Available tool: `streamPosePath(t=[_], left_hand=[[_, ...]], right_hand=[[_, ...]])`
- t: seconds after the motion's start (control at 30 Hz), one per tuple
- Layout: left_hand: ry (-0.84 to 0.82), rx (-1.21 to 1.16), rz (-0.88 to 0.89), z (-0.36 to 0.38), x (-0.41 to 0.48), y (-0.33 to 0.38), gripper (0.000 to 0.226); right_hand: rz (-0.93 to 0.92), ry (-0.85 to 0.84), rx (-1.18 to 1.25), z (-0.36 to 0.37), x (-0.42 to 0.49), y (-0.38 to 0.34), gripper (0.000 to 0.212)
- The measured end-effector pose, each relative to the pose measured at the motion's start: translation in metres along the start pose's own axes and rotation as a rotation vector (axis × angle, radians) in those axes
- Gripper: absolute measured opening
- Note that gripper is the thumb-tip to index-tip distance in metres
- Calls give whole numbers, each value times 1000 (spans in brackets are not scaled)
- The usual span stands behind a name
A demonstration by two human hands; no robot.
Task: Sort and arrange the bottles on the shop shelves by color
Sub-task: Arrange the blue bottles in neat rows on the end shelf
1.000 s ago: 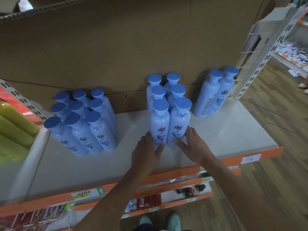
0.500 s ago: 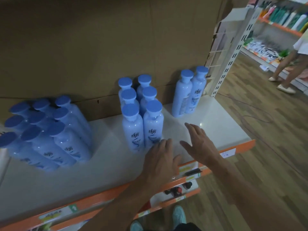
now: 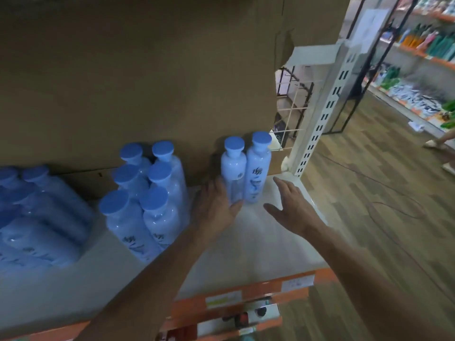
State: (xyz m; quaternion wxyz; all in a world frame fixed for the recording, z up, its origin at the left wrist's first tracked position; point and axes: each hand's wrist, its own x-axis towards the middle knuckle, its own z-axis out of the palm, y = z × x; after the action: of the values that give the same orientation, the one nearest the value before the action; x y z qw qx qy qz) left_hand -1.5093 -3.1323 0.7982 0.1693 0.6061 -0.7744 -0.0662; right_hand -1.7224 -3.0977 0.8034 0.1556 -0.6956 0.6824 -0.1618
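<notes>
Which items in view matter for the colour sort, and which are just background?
In the job: blue bottle pair, six-bottle block, left bottle group, white shelf, left hand, right hand.
Just about: cardboard backing, slotted upright, price labels, far stocked shelves.

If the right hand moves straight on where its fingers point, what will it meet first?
Probably the right bottle of the pair. Depth is unclear, so the right hand might instead reach the cardboard back.

Brown cardboard (image 3: 147,82) stands left of a white slotted upright (image 3: 317,119), wooden floor (image 3: 369,193) beyond.
</notes>
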Motion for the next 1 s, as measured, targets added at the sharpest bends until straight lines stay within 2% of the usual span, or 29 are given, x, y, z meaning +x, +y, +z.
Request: streamPosePath(t=[0.07,0.2,0.3,0.4,0.6,0.67,0.77,0.87,1.0], left_hand=[[-25,-93,-68,1,18,1,75],[-55,-428,-164,3,33,3,91],[-44,-596,-237,1,27,11,85],[-67,-616,-257,3,18,15,78],[-79,-580,-224,2,-14,14,53],[-68,-561,-210,2,-31,12,58],[-41,-537,-181,1,-61,6,62],[-78,-542,-122,-10,-93,0,66],[-96,-594,-50,-30,-134,-17,62]], right_hand=[[-5,-14,73,-5,19,0,78],[-27,-14,272,-6,49,-6,71],[12,1,420,0,56,-17,65],[37,55,479,3,55,-22,51],[31,-3,435,-2,30,-25,54],[39,-11,413,2,14,-26,52],[32,15,392,8,-13,-30,62],[37,42,362,15,-40,-42,63],[36,41,318,24,-68,-65,63]])
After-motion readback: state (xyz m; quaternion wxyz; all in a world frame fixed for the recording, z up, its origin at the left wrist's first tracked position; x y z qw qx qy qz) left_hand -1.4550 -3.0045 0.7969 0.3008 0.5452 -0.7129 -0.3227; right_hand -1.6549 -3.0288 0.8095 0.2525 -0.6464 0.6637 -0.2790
